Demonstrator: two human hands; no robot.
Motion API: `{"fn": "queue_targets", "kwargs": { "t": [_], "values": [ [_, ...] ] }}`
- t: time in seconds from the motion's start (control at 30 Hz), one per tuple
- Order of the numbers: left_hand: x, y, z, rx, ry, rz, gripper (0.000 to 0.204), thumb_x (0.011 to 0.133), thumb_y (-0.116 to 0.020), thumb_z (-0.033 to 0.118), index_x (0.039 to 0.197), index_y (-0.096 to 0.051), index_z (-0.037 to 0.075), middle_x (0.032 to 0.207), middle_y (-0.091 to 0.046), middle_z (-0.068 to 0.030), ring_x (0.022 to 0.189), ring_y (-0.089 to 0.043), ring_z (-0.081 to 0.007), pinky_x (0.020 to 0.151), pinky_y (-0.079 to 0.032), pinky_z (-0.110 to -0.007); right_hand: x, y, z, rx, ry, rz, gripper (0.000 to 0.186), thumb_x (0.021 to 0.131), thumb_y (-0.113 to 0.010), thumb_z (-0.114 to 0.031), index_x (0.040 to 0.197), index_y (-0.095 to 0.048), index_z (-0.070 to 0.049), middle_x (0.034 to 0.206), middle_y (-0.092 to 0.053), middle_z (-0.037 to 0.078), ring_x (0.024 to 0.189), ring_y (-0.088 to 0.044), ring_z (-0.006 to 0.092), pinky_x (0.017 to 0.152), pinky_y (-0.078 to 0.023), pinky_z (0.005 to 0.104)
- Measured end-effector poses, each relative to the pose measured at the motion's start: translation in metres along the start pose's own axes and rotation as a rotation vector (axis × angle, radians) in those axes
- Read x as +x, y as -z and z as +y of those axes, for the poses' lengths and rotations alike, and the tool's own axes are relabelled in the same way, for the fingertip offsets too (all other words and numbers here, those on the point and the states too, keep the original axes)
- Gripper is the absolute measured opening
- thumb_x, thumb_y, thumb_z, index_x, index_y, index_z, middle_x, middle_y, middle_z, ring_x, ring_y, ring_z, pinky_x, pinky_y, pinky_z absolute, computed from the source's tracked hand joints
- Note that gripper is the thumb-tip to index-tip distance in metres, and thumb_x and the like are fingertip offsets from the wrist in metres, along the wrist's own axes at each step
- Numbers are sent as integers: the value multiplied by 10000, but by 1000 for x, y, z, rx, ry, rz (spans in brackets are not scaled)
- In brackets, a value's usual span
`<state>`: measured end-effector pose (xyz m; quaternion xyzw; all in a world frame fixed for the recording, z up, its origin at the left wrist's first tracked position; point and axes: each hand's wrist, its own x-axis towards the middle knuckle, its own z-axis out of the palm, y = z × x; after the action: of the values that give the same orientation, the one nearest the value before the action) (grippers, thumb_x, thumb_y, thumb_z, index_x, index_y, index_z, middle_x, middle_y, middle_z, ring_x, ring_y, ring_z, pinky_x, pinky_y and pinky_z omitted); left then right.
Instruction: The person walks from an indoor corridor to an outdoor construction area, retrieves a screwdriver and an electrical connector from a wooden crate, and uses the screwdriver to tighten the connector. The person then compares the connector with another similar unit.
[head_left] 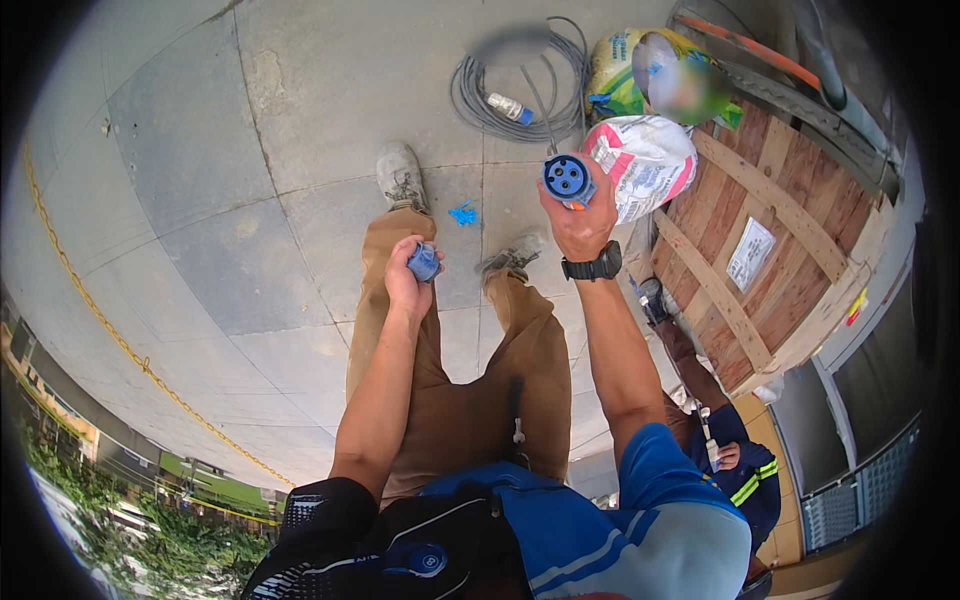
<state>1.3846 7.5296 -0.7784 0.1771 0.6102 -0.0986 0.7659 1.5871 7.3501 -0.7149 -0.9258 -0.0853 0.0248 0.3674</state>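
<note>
My right hand (580, 222) is closed round a blue industrial socket connector (568, 178), its round face with several holes turned up. A grey cable (541, 105) runs from behind it to a coil (470, 97) on the floor. In that coil lies a white and blue plug (510, 108). My left hand (406, 282), over my left leg, has its fingers curled round a small blue rounded piece (424, 262); its exact kind is unclear. The two hands are well apart. Crumpled blue scraps (463, 213) lie on the floor between my shoes.
A white and pink sack (645, 165) and a yellow-green sack (614, 70) sit beside the coil. A wooden crate (790, 215) stands at right. Below it another person, in a dark sleeve (765, 470) with reflective bands, holds something white. A yellow chain (118, 337) stretches along the left.
</note>
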Motion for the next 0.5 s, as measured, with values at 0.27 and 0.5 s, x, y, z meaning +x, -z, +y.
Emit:
{"fn": "queue_targets", "kwargs": {
  "t": [0.27, 0.5],
  "values": [
    [-125, -10, -29, 307, -82, -95, 177, 937, -524, 241, 1016, -571, 90, 877, -633, -98, 759, -645, -253, 656, -526, -374, -89, 228, -39, 190, -59, 460, 642, 615, -842, -2, 1196, -569, 4, 1109, -662, 146, 909, -636, 280, 807, -515, 355],
    [-233, -57, -47, 530, -190, -211, 218, 943, -520, 262, 1078, -554, 94, 892, -639, -101, 795, -643, -269, 671, -518, -382, -154, 405, -112, 136, 33, 695, 623, 633, -868, -73, 1173, -573, 27, 1097, -668, 145, 859, -646, 265, 760, -528, 353]
  ]
}}
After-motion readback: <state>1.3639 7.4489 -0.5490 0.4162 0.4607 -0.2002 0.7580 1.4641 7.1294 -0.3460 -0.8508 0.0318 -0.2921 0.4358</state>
